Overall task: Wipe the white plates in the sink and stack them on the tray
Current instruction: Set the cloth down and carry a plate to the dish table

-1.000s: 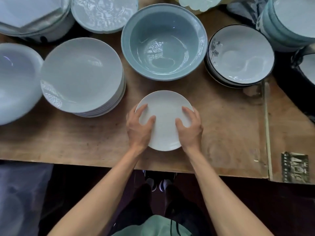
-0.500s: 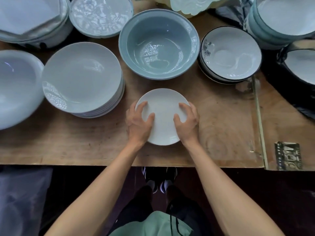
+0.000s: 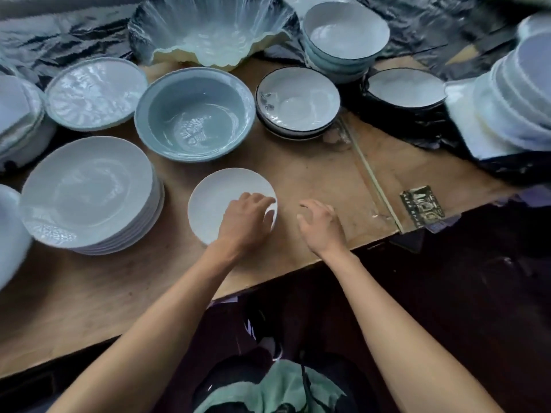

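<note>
Wooden bench (image 3: 313, 171) bearing a blue-grey bowl (image 3: 193, 114) at centre, black-rimmed bowls (image 3: 298, 99) to its right, and a ruffled translucent bowl (image 3: 208, 28) far behind.

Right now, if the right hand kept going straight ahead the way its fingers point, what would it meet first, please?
The right hand points up the bare wooden table; first in line looks like the black-rimmed bowl stack, though depth is unclear.
</note>
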{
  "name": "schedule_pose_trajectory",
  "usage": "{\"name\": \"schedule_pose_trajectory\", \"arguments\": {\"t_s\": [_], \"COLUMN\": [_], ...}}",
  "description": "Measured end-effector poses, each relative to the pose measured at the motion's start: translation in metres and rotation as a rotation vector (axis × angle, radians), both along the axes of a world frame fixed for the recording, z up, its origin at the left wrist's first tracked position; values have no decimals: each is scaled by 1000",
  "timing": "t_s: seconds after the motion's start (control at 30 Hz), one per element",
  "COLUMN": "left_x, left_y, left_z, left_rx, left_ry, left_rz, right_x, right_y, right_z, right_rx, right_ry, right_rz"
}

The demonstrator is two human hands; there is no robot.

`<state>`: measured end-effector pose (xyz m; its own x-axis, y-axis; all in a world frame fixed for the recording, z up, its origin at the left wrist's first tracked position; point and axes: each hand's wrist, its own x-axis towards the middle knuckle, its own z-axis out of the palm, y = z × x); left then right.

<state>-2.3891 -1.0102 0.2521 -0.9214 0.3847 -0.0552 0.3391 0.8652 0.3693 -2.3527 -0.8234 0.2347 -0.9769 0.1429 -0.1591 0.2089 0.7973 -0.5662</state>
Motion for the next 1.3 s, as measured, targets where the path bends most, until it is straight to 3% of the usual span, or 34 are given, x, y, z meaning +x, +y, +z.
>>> {"name": "schedule_pose_trajectory", "arguments": {"t_s": [0.2,0.4,0.63,0.97,1.3], "left_x": [27,107,281,533,750], "left_y": [103,226,336,447,522], "left_z": [14,23,41,55,28], "left_rx": [-70,-159,-208,-202,-299], "left_ry": [60,72,84,170,224], "left_rz": [-394,-720,-1039,-1483,-1959], "right_x": [87,227,439,713,910], "right_y": [83,168,230,247,224], "right_z": [14,19,36,50,29], "right_rx": [118,183,229,248,121], "right_ry": [-60,-95,-127,-253,-408], "right_rz": [-147,-410,-695,-1112,-1536]}}
